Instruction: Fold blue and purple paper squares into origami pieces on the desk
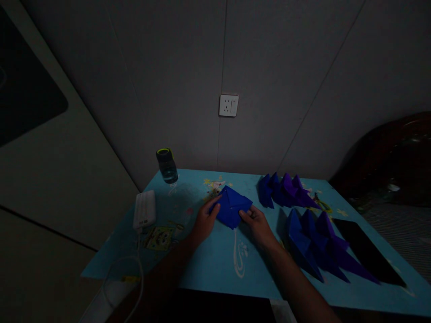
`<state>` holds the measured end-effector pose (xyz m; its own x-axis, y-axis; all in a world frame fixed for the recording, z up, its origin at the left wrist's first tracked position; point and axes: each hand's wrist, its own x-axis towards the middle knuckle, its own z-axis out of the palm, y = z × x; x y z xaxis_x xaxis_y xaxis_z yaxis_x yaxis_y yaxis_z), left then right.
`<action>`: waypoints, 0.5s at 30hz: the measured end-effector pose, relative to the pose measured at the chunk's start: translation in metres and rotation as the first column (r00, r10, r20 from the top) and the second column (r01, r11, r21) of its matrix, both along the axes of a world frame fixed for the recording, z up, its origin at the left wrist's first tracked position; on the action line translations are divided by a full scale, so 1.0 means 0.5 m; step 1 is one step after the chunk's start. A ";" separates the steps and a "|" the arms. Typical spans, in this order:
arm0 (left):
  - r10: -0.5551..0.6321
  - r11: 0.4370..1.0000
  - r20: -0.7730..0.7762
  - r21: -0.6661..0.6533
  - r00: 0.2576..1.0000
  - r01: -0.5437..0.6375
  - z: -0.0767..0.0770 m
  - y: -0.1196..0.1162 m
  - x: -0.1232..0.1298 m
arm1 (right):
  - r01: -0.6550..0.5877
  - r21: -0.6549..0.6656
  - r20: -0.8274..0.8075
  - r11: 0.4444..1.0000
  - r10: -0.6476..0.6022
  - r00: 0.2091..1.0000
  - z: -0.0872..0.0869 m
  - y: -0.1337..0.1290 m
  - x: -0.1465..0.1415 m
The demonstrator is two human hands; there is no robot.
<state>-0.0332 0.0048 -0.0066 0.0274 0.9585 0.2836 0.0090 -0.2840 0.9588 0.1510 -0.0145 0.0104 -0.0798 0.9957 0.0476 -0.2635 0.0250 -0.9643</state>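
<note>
A blue piece of folded paper (231,211) is held up between my two hands over the middle of the table. Its left side is pinched by my left hand (206,219), thumb in front and fingers partly behind the paper. At the lower right edge my right hand (257,222) grips it, the thumb on the front face. To the right of my hands stand folded paper boats: a blue and purple row (286,190) at the back and a larger blue and purple row (316,244) nearer to me.
The light-blue patterned table (208,273) meets a grey wall with a socket (229,105). On its left are a water bottle (167,167) and a white power bank (145,210) with a cable. A black flat slab (368,252) lies along the right side.
</note>
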 end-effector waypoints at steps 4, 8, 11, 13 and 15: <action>-0.115 0.992 -0.079 0.037 0.990 0.118 -0.007 -0.004 0.005 | 0.000 0.039 -0.003 0.999 0.000 1.000 0.007 0.001 0.008; -0.119 0.990 -0.111 0.060 0.987 0.126 -0.009 -0.007 0.008 | 0.012 0.044 0.006 0.999 -0.012 1.000 0.010 -0.001 0.014; -0.112 0.994 -0.072 0.009 0.991 0.113 -0.004 -0.009 0.006 | 0.017 0.048 0.020 0.999 -0.018 1.000 0.010 -0.002 0.009; -0.099 0.995 -0.044 0.003 0.994 0.099 -0.001 -0.011 0.004 | 0.001 0.056 0.024 0.998 -0.002 1.000 0.012 -0.004 0.003; -0.079 0.997 -0.036 0.020 0.996 0.079 0.000 -0.011 0.003 | -0.037 0.058 0.025 0.998 0.035 0.999 0.014 -0.005 -0.002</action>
